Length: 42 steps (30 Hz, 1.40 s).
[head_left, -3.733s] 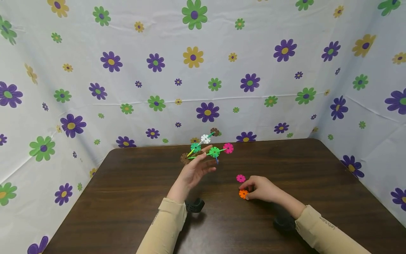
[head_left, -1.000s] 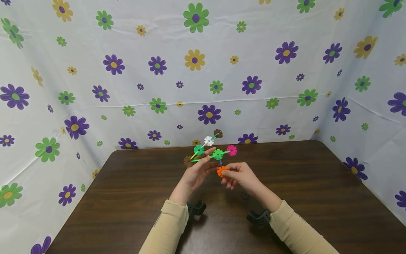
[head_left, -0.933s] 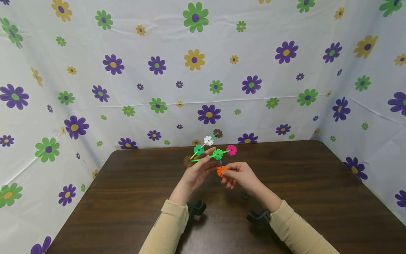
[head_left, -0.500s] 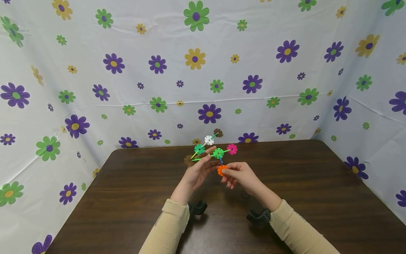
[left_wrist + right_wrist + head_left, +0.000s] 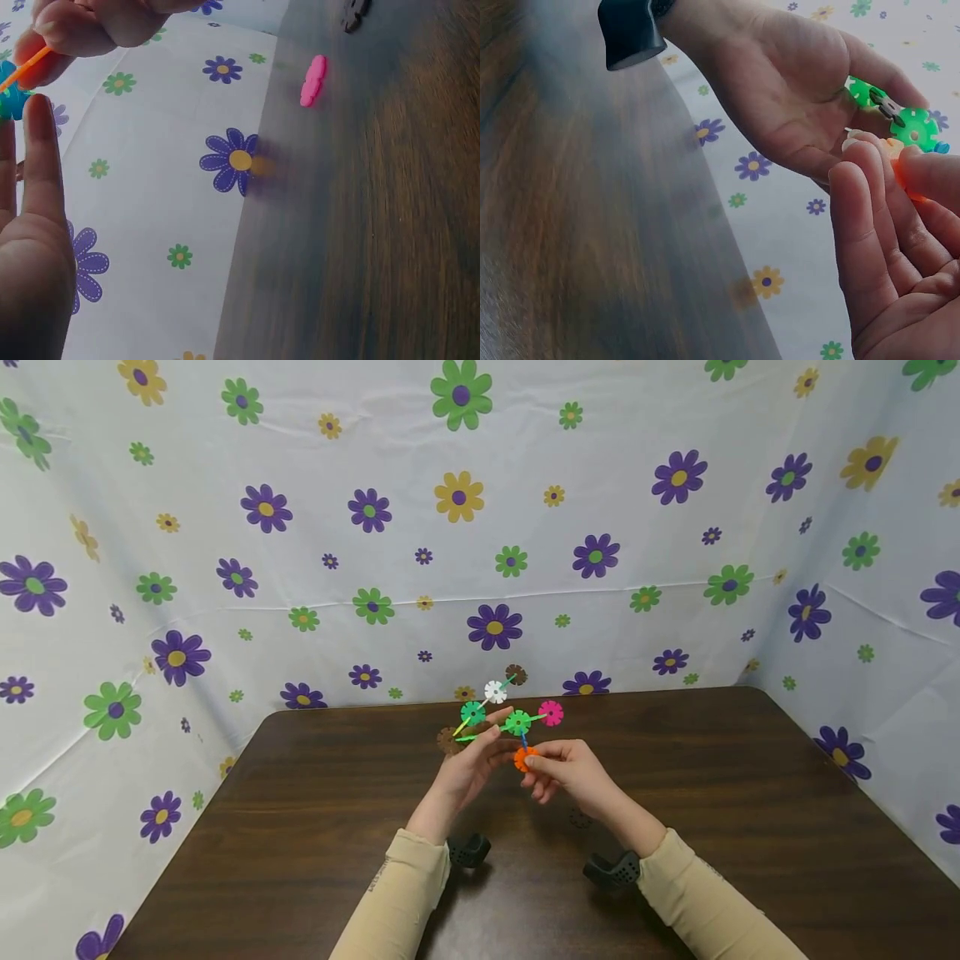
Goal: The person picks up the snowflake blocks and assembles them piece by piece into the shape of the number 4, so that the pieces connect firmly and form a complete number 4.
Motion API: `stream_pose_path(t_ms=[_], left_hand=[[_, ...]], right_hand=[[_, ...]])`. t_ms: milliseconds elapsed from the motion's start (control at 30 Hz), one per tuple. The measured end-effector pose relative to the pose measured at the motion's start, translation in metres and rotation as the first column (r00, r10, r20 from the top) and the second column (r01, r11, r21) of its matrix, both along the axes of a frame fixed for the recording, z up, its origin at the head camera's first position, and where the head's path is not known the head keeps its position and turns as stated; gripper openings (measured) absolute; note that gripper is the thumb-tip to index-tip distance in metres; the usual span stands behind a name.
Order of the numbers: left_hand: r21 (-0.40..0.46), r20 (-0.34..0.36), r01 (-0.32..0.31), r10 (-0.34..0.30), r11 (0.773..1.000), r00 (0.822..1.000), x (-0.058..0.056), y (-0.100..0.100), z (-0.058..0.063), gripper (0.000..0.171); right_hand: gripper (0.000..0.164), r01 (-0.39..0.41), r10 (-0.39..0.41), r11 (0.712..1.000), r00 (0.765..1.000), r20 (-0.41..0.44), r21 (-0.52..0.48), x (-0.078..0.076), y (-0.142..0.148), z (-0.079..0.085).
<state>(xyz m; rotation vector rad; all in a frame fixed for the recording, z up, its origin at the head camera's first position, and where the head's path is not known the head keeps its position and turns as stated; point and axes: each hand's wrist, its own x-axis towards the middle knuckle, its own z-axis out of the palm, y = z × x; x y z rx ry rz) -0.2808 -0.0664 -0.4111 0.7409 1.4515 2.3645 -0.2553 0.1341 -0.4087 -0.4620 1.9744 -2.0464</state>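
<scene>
My left hand (image 5: 461,772) holds up a chain of notched interlocking discs between thumb and fingers. The chain shows a brown disc (image 5: 449,741), a teal disc (image 5: 472,712), a white disc (image 5: 495,692), another brown disc (image 5: 516,674), a green disc (image 5: 517,722) and a pink disc (image 5: 551,712). A blue disc (image 5: 524,741), seen edge-on, hangs below the green one. Between thumb and fingers my right hand (image 5: 577,772) pinches an orange disc (image 5: 522,760), its edge right at the blue disc. In the right wrist view, fingers cover much of the orange disc (image 5: 909,180).
On the dark wooden table (image 5: 337,827) lies a dark notched disc (image 5: 579,817), under my right forearm. A loose pink disc (image 5: 314,81) shows on the table in the left wrist view. A flower-patterned cloth (image 5: 315,510) rises behind and at both sides.
My right hand has lifted the orange disc from the table and brought it up and left to the blue disc. Over the last second both hands have stayed almost in place.
</scene>
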Motion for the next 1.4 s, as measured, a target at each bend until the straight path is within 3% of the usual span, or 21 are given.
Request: stream_pose_path(t_ms=[300, 567, 800, 900, 1167, 1400], left_hand=[[-0.017, -0.029, -0.016, 0.015, 1.0, 0.999, 0.0, 0.0011, -0.0004, 0.049], [-0.081, -0.043, -0.034, 0.031, 0.996, 0.999, -0.0004, 0.0, 0.0015, 0.047], [-0.024, 0.05, -0.009, 0.01, 1.0, 0.999, 0.0004, -0.0002, 0.0015, 0.027], [-0.044, 0.08, 0.003, 0.001, 0.999, 0.997, 0.0001, 0.0004, 0.002, 0.031], [-0.19, 0.147, 0.027, 0.002, 0.981, 0.989, 0.0009, -0.0003, 0.0059, 0.048], [-0.184, 0.172, 0.068, -0.036, 0.981, 0.984, 0.0006, -0.0012, 0.0051, 0.05]], right_hand=[[0.027, 0.017, -0.017, 1.0, 1.0, 0.012, -0.015, 0.0004, -0.0015, 0.0009], [0.024, 0.028, -0.028, 1.0, 1.0, -0.007, -0.007, 0.0003, -0.0008, 0.0012], [0.024, 0.059, -0.054, 0.996, 0.996, -0.068, 0.064, -0.0003, -0.0014, 0.002], [0.023, 0.09, -0.081, 0.991, 0.992, -0.095, 0.101, -0.0014, -0.0016, 0.0008], [0.019, 0.188, -0.154, 0.965, 0.971, -0.184, 0.183, -0.0045, -0.0003, -0.0046], [0.018, 0.233, -0.188, 0.948, 0.96, -0.209, 0.216, -0.0062, -0.0006, -0.0061]])
